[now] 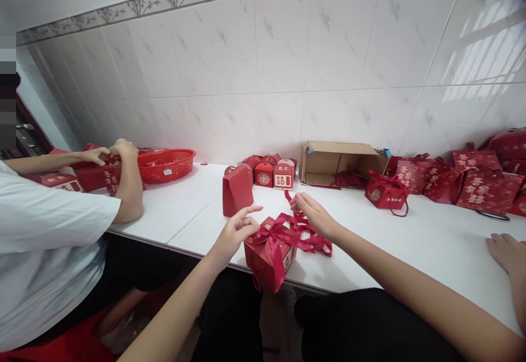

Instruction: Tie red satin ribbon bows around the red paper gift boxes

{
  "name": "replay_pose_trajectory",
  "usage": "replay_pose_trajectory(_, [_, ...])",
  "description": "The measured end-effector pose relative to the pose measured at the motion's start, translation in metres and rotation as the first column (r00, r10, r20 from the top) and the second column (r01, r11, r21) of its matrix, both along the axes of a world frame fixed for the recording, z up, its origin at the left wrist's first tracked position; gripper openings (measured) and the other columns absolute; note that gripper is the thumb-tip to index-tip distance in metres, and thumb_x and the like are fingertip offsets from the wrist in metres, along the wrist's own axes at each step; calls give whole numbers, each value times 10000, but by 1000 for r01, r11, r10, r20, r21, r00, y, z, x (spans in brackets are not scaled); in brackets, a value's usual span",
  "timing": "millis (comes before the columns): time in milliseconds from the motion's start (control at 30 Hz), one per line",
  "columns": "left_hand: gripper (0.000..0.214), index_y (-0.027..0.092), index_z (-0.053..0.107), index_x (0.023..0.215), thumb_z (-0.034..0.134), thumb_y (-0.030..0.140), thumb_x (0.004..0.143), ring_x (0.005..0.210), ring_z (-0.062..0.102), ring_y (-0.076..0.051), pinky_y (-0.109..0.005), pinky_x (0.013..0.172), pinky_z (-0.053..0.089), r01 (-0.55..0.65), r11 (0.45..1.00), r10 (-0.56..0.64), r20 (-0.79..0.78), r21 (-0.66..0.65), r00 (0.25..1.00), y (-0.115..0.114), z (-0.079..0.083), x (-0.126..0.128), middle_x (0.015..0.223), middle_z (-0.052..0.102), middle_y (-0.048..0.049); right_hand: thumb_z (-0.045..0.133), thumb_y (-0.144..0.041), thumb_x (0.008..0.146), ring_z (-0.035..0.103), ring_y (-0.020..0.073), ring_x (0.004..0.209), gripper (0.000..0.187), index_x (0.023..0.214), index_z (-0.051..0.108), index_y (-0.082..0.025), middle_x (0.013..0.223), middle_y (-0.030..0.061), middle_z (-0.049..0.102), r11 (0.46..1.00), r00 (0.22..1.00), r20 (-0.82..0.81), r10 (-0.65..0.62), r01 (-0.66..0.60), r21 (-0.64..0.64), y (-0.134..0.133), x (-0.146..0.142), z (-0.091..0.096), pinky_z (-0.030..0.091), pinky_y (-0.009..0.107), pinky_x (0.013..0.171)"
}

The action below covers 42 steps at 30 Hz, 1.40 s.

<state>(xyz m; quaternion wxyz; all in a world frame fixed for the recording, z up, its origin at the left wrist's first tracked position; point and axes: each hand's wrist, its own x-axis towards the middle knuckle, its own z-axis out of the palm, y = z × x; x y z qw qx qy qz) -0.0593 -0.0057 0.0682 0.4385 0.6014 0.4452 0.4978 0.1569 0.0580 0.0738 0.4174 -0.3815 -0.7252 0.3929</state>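
Observation:
A small red gift box point(267, 258) sits at the near edge of the white table point(411, 241), half over the edge, with a red ribbon point(287, 233) looped on top. My left hand point(235, 233) rests by the box's left top, fingers partly spread, thumb and forefinger near the ribbon. My right hand point(313, 214) pinches a strand of the ribbon and pulls it up and away from the box.
A folded red bag point(237, 189) stands behind the box, with small red boxes point(273, 173), an open cardboard carton point(341, 164) and several red gift bags point(456, 181) along the wall. A person in white at left works by a red basket point(166, 165). Another person's hand point(507, 252) rests at right.

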Motion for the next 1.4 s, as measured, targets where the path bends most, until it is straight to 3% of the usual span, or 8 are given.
replay_pose_trajectory(367, [532,197,494,1093,429,102,574,871,538,-170,-283,734,430,-212,973,208,47,89,977,-7,-10,4,981,595,-40,637,-700,552,484,350,1126,1027,1400,274,-246,1313,154,414,973,841,540,-8,-119,200,-49,-31,2,431,470,874])
replay_pose_trajectory(600, [353,208,495,1077,399,215,738,1093,503,-207,-359,937,371,-554,822,516,237,132,823,-3,-74,-1,1073,598,-60,667,-658,546,510,350,1113,1117,1443,93,-319,1415,130,271,969,830,557,26,-159,191,-57,-32,2,479,403,788])
replay_pose_trajectory(833, [248,235,622,961,410,266,836,1144,487,-269,-486,1008,196,-484,760,646,-430,433,631,-13,-118,1,1071,655,-75,698,-449,578,553,281,1011,1018,1431,163,-297,1377,113,305,975,896,445,3,-101,196,-47,-29,-1,474,361,765])
replay_pose_trajectory(967, [250,248,616,954,378,254,878,1168,474,-236,-451,1003,181,-447,762,645,-485,469,590,-14,-120,2,1109,652,-51,637,-450,633,487,271,1111,951,1428,158,-241,1355,131,313,966,935,301,-189,121,229,-27,-15,11,430,377,888])
replay_pose_trajectory(1100, [230,251,604,951,386,272,882,1180,469,-227,-435,1011,168,-450,759,649,-490,470,582,-14,-122,1,1126,646,-41,624,-426,639,399,343,1197,938,1423,159,-206,1421,179,162,824,790,270,-550,462,327,4,23,28,372,457,946])
replay_pose_trajectory(1267, [229,248,599,960,386,269,880,1183,469,-230,-433,1011,175,-438,759,648,-490,481,583,-15,-122,1,1128,648,-45,535,-407,743,103,439,1327,774,1399,216,-150,1465,212,-14,439,405,179,-897,758,483,35,67,25,155,612,999])
replay_pose_trajectory(1333, [226,250,599,963,391,265,876,1182,469,-231,-438,1010,178,-438,758,649,-489,484,583,-15,-122,0,1127,649,-46,509,-395,769,36,423,1343,721,1389,250,-136,1472,203,-1,441,409,185,-894,724,530,40,68,14,145,607,1005])
replay_pose_trajectory(1400, [225,252,600,963,394,260,872,1185,465,-234,-445,1010,180,-437,758,648,-488,484,585,-15,-122,0,1131,647,-48,498,-369,784,71,403,1343,622,1344,356,-137,1467,191,93,569,508,282,-814,600,562,42,62,2,160,586,1013])
